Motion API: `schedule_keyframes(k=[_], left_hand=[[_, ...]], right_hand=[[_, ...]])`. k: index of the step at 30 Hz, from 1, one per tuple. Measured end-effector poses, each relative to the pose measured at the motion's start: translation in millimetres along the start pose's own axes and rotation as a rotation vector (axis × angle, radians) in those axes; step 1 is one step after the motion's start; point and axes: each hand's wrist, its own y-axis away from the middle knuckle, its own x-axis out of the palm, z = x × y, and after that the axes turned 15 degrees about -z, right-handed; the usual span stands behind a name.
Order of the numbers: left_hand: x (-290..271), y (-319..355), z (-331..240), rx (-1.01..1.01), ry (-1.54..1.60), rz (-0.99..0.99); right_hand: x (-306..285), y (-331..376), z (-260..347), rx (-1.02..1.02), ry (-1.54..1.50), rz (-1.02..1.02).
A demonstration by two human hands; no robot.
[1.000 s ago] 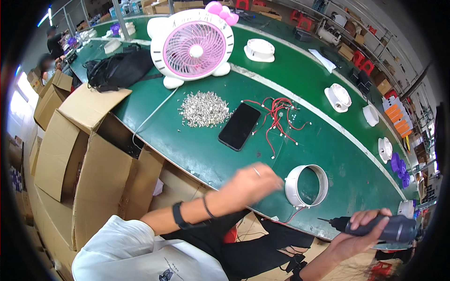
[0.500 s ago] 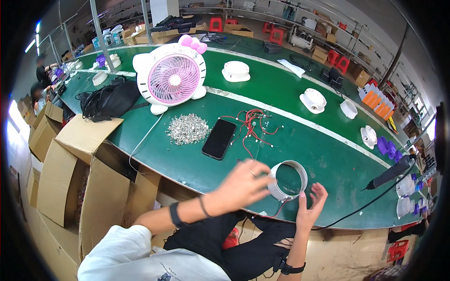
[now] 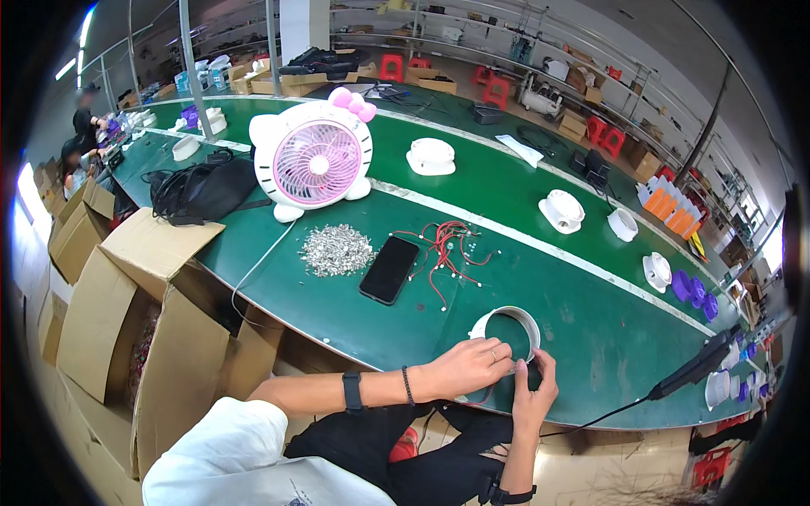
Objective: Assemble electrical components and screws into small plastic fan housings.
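Note:
A white plastic ring (image 3: 525,320) stands at the front edge of the green table, its round opening facing up. My left hand (image 3: 468,368) reaches across from the left, its fingers bent and pressed together at the ring's near wall. What lies between those fingertips is hidden. On the right side of the ring, my right hand (image 3: 535,394) grips the near rim between thumb and fingers. A short red wire (image 3: 483,396) shows below my left hand at the table edge. Farther back lies a tangle of red wires (image 3: 447,249) with small white ends.
A black phone (image 3: 389,270) lies beside a heap of small metal parts (image 3: 337,250). Behind them stands a white and pink fan (image 3: 316,160). White housings (image 3: 431,158) line the green belt. A dark power screwdriver (image 3: 692,368) is at right; open cardboard boxes (image 3: 181,363) stand at left.
My left hand has moved from the ring's left side to its near wall, and its fingers have closed. My right hand's fingers have come in against the rim. The whole view has shifted slightly.

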Motion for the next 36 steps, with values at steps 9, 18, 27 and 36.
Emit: schedule_keyframes(k=[9,18,27,36], left_hand=[[4.1,3.6,5.8,0.134,0.026,0.010],[0.3,-0.6,18.2,0.364,0.005,-0.151],[-42.2,-44.7,52.7,-0.239,0.218,-0.140],[-60.6,-50.9,140.7,-0.541,-0.076,-0.197]], right_hand=[[0.4,2.2,-6.6,-0.077,0.025,-0.018],[3.5,4.0,-6.3,-0.036,0.055,-0.051],[2.4,1.4,-6.3,-0.166,0.172,-0.125],[-2.4,12.0,-14.6,0.084,-0.062,-0.115]])
